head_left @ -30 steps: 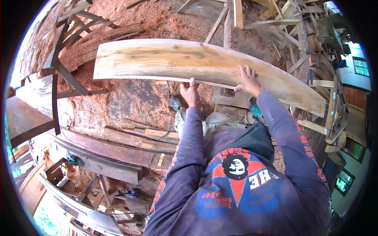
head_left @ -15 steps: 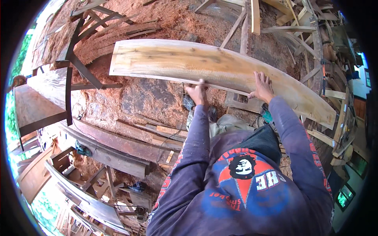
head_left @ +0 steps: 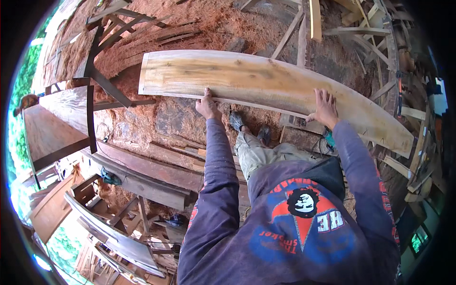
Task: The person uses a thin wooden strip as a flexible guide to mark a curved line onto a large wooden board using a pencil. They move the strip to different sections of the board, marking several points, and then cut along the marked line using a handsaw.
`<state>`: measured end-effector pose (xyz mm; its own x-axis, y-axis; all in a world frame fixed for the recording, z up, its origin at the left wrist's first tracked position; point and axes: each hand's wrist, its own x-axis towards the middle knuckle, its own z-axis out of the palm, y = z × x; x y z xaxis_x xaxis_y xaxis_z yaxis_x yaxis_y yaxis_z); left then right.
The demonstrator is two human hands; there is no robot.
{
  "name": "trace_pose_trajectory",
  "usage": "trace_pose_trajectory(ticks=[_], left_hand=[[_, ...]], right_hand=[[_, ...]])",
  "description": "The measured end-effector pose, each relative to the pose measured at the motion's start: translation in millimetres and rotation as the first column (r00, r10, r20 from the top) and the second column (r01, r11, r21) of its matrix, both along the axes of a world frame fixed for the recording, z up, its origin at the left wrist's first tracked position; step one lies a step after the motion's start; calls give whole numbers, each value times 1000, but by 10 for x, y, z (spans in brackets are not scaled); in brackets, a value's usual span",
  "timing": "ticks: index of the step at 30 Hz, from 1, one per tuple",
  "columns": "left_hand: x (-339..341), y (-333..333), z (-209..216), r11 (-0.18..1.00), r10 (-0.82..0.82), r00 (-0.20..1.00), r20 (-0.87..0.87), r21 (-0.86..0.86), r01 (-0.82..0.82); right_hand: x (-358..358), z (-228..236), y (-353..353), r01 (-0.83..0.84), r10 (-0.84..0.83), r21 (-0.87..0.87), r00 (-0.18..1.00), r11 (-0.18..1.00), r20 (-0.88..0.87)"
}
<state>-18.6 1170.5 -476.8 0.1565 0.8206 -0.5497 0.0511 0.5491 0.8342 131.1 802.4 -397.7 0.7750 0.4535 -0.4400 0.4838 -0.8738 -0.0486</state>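
Observation:
A long pale-brown wooden plank (head_left: 228,73) with a curved far edge lies crosswise in front of me. My left hand (head_left: 208,105) grips its near edge left of the middle, the thumb on top and the other fingers mostly hidden beneath. Farther right, my right hand (head_left: 326,108) rests on the plank's upper face, fingers spread and thumb reaching toward the near edge. A green tool (head_left: 329,137), only partly visible, is below my right forearm.
Reddish wood shavings (head_left: 223,23) cover much of the ground. At the left stands a wooden panel piece (head_left: 57,123). A heavy beam (head_left: 142,183) with a teal tool (head_left: 110,176) on it is at lower left. Wooden framing (head_left: 392,61) and stacked timber line the right.
My left hand has slid leftward along the plank's near edge. My right hand keeps its place on the plank. The whole view has shifted slightly, and my feet show more now.

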Motion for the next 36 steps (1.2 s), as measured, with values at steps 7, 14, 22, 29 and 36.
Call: trace_pose_trajectory(ticks=[7, 14, 22, 29, 36], left_hand=[[-371, 419, -369, 969, 68, 913, 403, -243, 36], [-383, 1009, -352, 987, 36, 967, 253, -164, 6], [-373, 1035, -422, 991, 7, 985, 170, -133, 16], [-661, 1403, -361, 979, 181, 861, 476, -174, -109], [-824, 2049, -797, 896, -164, 974, -155, 390, 213]], right_hand=[[7, -70, -9, -18, 16, 45, 999, 999, 47], [25, -98, 27, -2, 1, 36, 1000, 999, 11], [11, -29, 63, -21, 21, 5, 999, 1000, 28], [-18, -20, 77, -21, 21, -6, 999, 1000, 39], [42, 1, 266, 1, 0, -34, 1000, 999, 9]])
